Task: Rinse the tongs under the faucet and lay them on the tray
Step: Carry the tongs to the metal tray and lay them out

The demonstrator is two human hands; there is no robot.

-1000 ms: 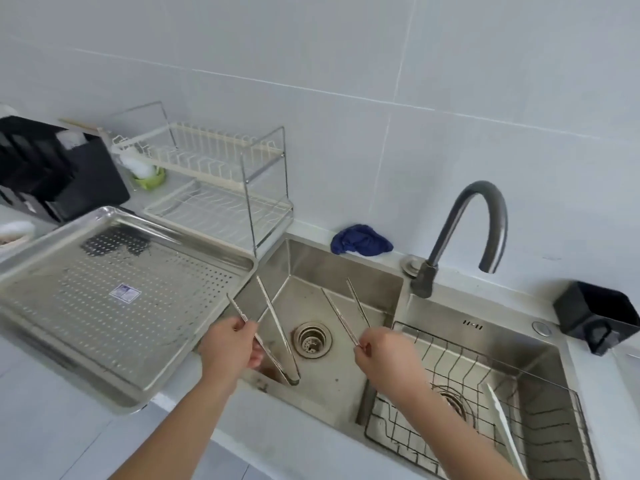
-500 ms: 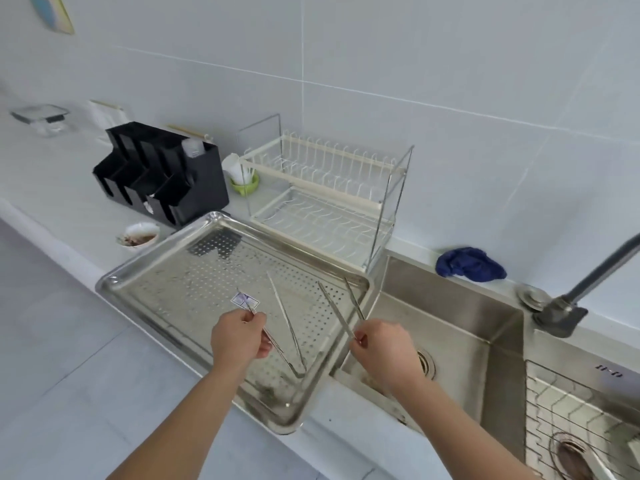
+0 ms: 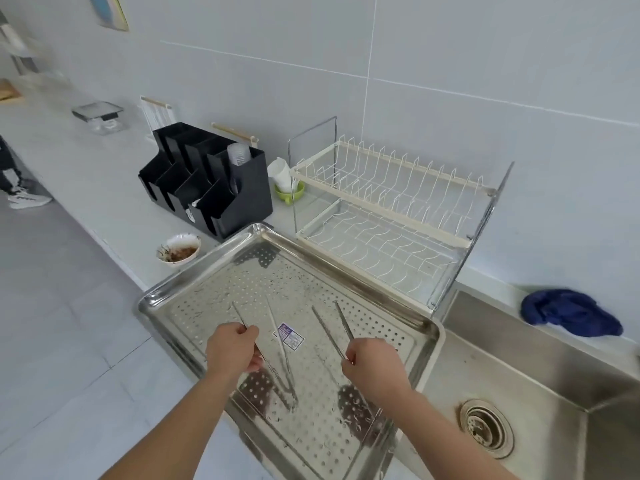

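Two pairs of thin steel tongs are held over the perforated steel tray (image 3: pixel 424 332). My left hand (image 3: pixel 232 348) grips one arm of the left tongs (image 3: pixel 280 341), whose joined end points toward me, low over the tray floor. My right hand (image 3: pixel 372 363) grips the right tongs (image 3: pixel 332 329) near their joint, with both arms pointing away and up. Whether either pair touches the tray I cannot tell. A small sticker (image 3: pixel 289 336) lies on the tray between the two pairs. The faucet is out of view.
The steel sink (image 3: pixel 540 372) with its drain (image 3: pixel 486 427) lies to the right. A wire dish rack (image 3: pixel 391 209) stands behind the tray, a black organizer (image 3: pixel 211 181) and a dirty small bowl (image 3: pixel 178 247) to its left. A blue cloth (image 3: pixel 571 311) lies behind the sink.
Both hands have carried their tongs leftward from over the sink basin to over the tray. The view has swung left, and the faucet has dropped out of it.
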